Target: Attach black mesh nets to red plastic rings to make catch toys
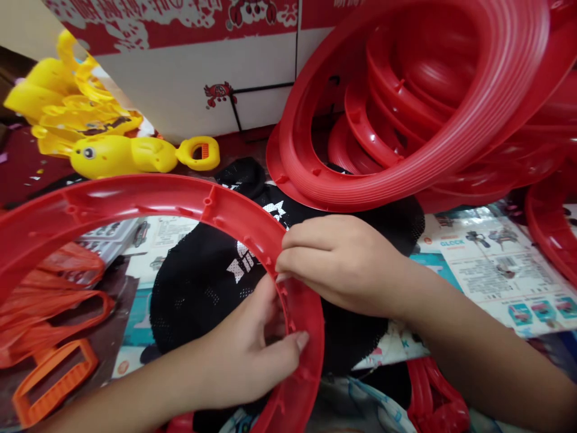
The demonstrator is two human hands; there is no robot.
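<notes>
A large red plastic ring (148, 198) lies tilted in front of me, its ribbed underside facing up. My left hand (252, 349) reaches through it from below and grips its right rim, thumb on the outer face. My right hand (338, 264) comes from the right, fingers curled and pinching at the inner edge of the same rim near small pegs. Black mesh fabric with white print (202, 282) lies under the ring and shows through its opening. What the right fingertips pinch is too small to make out.
A stack of red rings (406, 108) leans at the upper right. Yellow plastic toy parts (103, 150) lie at the upper left by a red-and-white carton (202, 66). Orange plastic pieces (49, 325) sit at the left. Printed packaging cards (496, 264) cover the surface at right.
</notes>
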